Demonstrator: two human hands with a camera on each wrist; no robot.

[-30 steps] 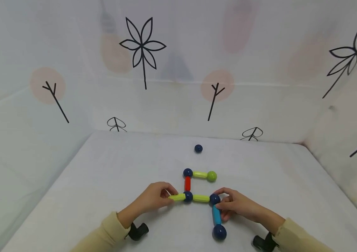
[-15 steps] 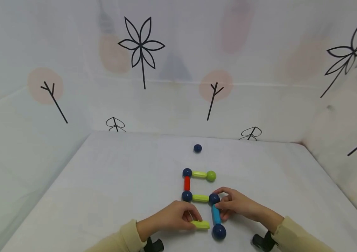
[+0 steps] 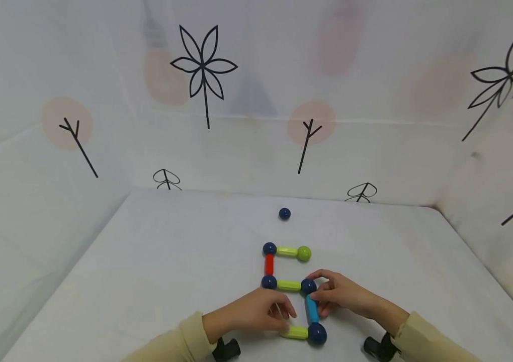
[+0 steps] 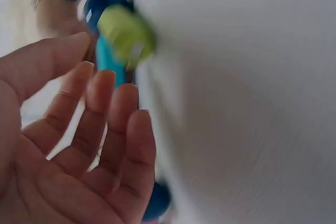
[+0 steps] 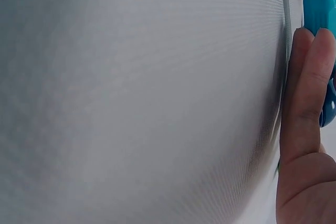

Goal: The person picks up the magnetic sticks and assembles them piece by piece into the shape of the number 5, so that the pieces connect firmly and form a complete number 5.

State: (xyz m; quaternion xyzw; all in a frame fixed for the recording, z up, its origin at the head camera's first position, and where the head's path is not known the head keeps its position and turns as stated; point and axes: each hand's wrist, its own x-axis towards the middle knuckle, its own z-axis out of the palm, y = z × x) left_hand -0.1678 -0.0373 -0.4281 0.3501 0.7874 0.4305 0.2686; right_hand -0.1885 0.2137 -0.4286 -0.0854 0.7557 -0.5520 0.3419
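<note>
On the white table lies a shape of balls joined by rods. My right hand (image 3: 344, 292) pinches the dark blue ball (image 3: 308, 286) at its middle right corner, with the thumb by the top of the blue rod (image 3: 312, 309). In the right wrist view, two fingertips (image 5: 325, 43) touch that rod. A yellow-green rod (image 3: 296, 333) joins the large dark blue ball (image 3: 317, 334) at the bottom. Over that rod's free left end hovers my left hand (image 3: 256, 310). Its fingers are loosely bent and hold nothing; in the left wrist view they lie beside the yellow-green rod (image 4: 123, 32).
The shape also has a red rod (image 3: 269, 264), another yellow-green rod (image 3: 289, 285) and a green ball (image 3: 304, 253) at the upper right. Farther back sits a loose dark blue ball (image 3: 284, 214). A patterned white cloth (image 3: 247, 156) stands behind the table.
My left hand has carried the yellow-green rod from the middle left ball down to the large bottom ball, where it is joined and let go. The right hand has stayed put.
</note>
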